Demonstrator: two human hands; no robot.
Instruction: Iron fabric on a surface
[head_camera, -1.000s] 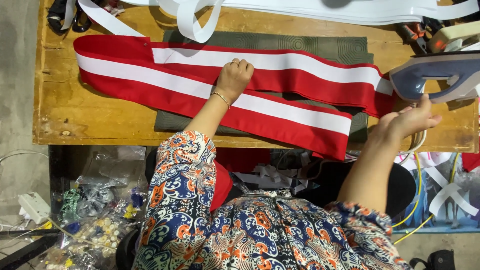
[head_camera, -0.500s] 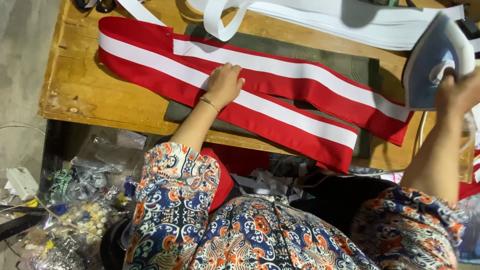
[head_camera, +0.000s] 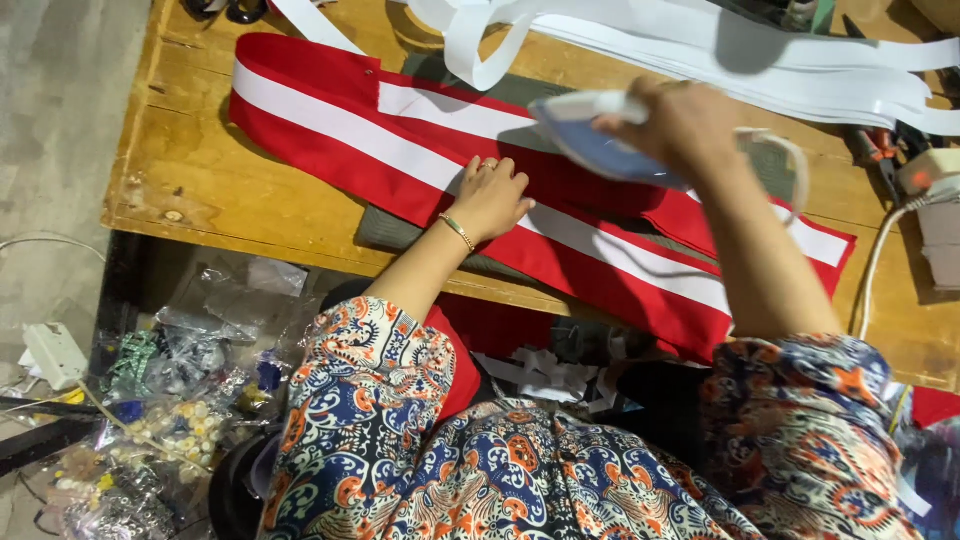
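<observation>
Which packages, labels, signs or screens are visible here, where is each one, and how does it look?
Clear plastic bags: on the floor, lower left beside the table; crumpled, see-through, holding small beads and colourful bits.
White box: on the floor at the far left; small, flat, rectangular; whether it is packaging cannot be told.
No labels, signs or screens show.

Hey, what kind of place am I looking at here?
Probably a small sewing or tailoring workshop: a worn wooden worktable carries a long red-and-white striped fabric band and loose white cloth strips, and the right hand holds a clothes iron above it.
</observation>
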